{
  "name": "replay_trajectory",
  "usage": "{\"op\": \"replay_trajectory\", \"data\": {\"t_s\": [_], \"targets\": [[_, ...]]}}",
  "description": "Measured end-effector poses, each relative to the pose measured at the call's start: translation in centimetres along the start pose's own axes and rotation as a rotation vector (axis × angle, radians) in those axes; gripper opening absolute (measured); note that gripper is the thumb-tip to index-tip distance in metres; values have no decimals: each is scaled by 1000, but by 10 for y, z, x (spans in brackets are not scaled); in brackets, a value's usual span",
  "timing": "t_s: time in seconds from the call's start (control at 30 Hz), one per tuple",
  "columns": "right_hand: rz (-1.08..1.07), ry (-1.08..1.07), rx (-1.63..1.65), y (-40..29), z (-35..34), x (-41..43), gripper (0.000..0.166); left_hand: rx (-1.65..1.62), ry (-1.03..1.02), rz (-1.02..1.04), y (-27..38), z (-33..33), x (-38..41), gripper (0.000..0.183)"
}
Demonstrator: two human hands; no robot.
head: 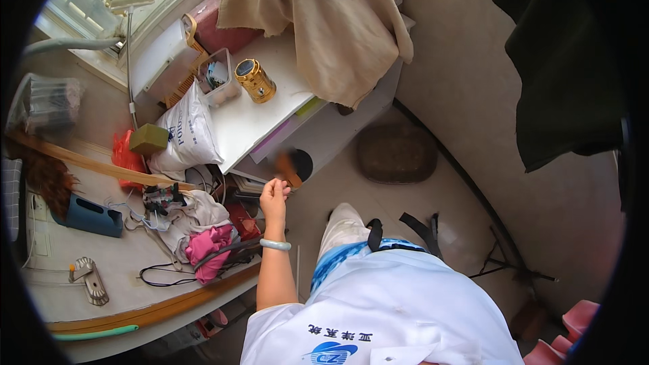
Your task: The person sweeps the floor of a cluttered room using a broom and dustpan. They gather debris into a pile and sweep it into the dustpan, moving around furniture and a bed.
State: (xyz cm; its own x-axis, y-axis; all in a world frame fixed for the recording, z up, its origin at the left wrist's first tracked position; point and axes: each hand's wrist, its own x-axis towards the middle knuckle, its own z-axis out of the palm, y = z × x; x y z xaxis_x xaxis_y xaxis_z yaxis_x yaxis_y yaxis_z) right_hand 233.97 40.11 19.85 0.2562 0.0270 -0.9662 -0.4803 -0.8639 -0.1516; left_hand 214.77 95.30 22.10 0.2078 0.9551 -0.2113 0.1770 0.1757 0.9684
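My left hand, with a pale bangle on the wrist, reaches forward beside the white cabinet. Its fingers are curled together. Just past the fingertips is an orange and black object, partly blurred, in front of the cabinet's lower shelf; I cannot tell whether the fingers grip it. On the cabinet top stands a gold lantern with a dark panel on its lid. A clear plastic box with small items sits beside it. My right hand is out of view.
A beige cloth drapes over the cabinet's far end. A white printed bag leans at its left corner. Clothes hang by a door with a metal handle. A brown oval object lies on the floor; a dark curtain hangs right.
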Motion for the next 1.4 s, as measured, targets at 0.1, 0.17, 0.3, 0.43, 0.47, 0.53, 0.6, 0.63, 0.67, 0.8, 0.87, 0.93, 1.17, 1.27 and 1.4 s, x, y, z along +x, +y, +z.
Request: {"op": "replay_trajectory", "data": {"t_s": [0.1,0.17,0.3,0.43,0.47,0.53,0.6,0.63,0.67,0.8,0.87,0.93,1.17,1.27,1.4], "targets": [[15,26,23,7,-7,-2,20,8,-29,8,-18,15,12,25],[1,31,34,10,-13,1,19,75,-104,-9,-33,23,17,26],[-14,42,61,18,-20,-4,19,238,-254,-125,-82,38,5,29],[-20,31,101,23,-20,-11,18,545,-403,-202,-105,37,-15,32],[-19,28,107,25,-18,-13,18,621,-460,-152,-108,29,-19,34],[-15,27,120,27,-16,-15,18,689,-486,-174,-120,13,-22,35],[-4,37,136,32,-14,-17,18,727,-523,-181,-135,-5,-24,35],[3,39,144,33,-12,-16,18,705,-523,-230,-140,-16,-26,34],[5,45,151,35,-12,-16,18,685,-522,-279,-145,-26,-30,34],[11,108,208,43,-13,-9,18,670,-521,-508,-173,-73,-46,34],[14,197,255,39,-15,-16,17,652,-490,-650,-187,-90,-54,34],[25,343,319,7,-13,-54,15,625,-455,-770,-214,-104,-60,34],[-124,407,397,13,-44,-38,13,622,-548,-613,-157,-21,-56,32],[-179,400,219,-29,-55,-43,28,634,-574,-379,-175,-21,-40,32],[-264,394,98,-82,-57,-65,48,643,-564,-451,-156,-9,-37,33]]}}
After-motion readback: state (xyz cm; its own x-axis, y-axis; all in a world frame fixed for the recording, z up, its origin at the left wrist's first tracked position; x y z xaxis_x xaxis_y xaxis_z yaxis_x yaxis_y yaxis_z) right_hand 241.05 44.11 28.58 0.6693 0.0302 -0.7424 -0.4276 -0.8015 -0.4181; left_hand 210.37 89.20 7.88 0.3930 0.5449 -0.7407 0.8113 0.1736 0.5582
